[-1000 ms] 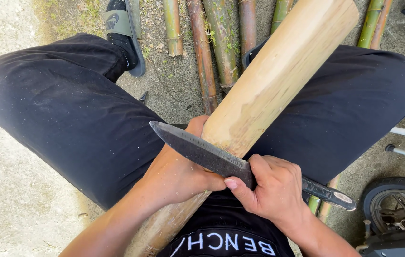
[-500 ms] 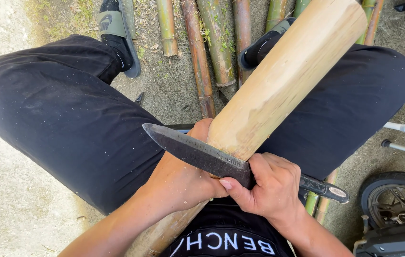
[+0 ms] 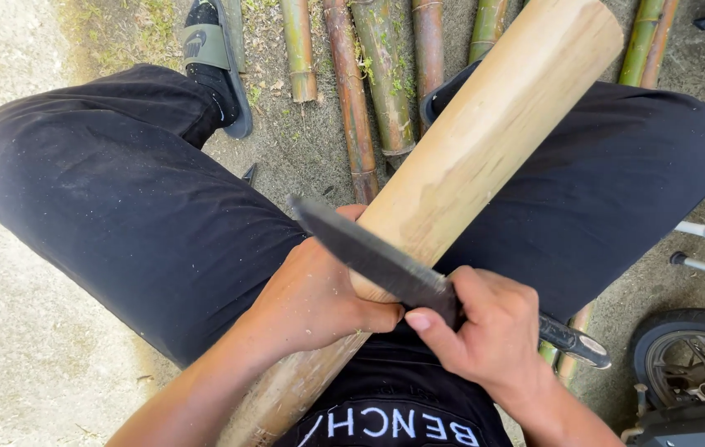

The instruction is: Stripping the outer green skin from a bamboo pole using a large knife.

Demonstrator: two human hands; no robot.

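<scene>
Knife (image 3: 369,252) slid leftward; right hand (image 3: 485,331) fingers clamp it, left hand (image 3: 311,298) probably grips pole (image 3: 485,157) above dirt ground (image 3: 303,141).

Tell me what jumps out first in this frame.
A thick, pale peeled bamboo pole runs diagonally across the seated person's lap, from lower left to upper right. The right hand lays a dark knife across it, with the left hand gripping the pole just below the blade. Green bamboo stalks lie on the ground beyond.
</scene>
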